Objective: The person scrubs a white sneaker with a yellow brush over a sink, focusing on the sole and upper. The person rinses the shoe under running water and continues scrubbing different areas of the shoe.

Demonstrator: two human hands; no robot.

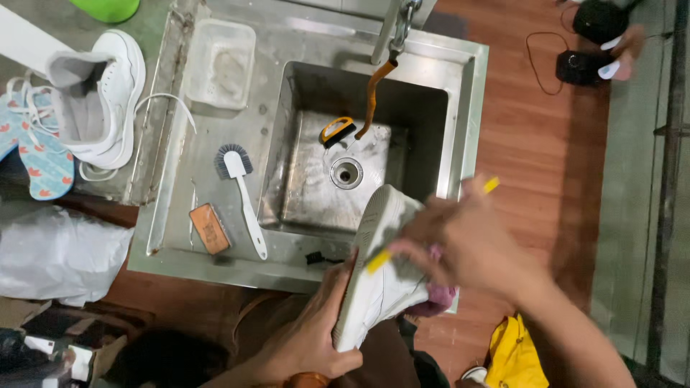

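Note:
My left hand [305, 334] grips a white sneaker [374, 269] by its side, sole edge up, at the front rim of a steel sink [460, 108]. My right hand [460, 241], blurred by motion, presses a pink cloth [438, 296] against the sneaker's upper. A yellow stick-like thing [491, 185] shows past my right fingers, with another yellow piece [379, 260] near the shoe; what it is I cannot tell.
On the sink's left deck lie a white long-handled brush [243, 194], a brown sponge block [209, 228] and a clear plastic tub [219, 63]. A small orange-handled brush [336, 131] sits in the basin by the drain. A second white sneaker [100, 93] and patterned insoles [43, 162] lie left.

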